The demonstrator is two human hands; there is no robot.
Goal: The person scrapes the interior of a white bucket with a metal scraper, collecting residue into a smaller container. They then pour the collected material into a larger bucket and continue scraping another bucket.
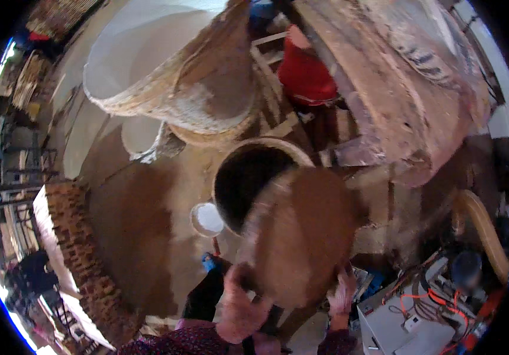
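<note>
In front of me a large round brown disc (304, 239), like a drum lid, is tilted and smeared by motion. At its lower left edge my left hand (242, 310) is closed on the rim. My right hand (342, 291), blurred, is closed on the lower right edge. Just beyond, partly covered by the disc, stands a round open drum (244, 177) with a dark inside. A small pail with white contents (208, 219) sits on the floor left of the drum.
A large white-lined, rough-edged shell (139, 53) rises at the far left. Another big brown moulded piece (396, 94) and a red container (307, 74) are at the far right. A grey box with orange cables (411, 322) stands near right, a block-studded panel (83, 248) at left.
</note>
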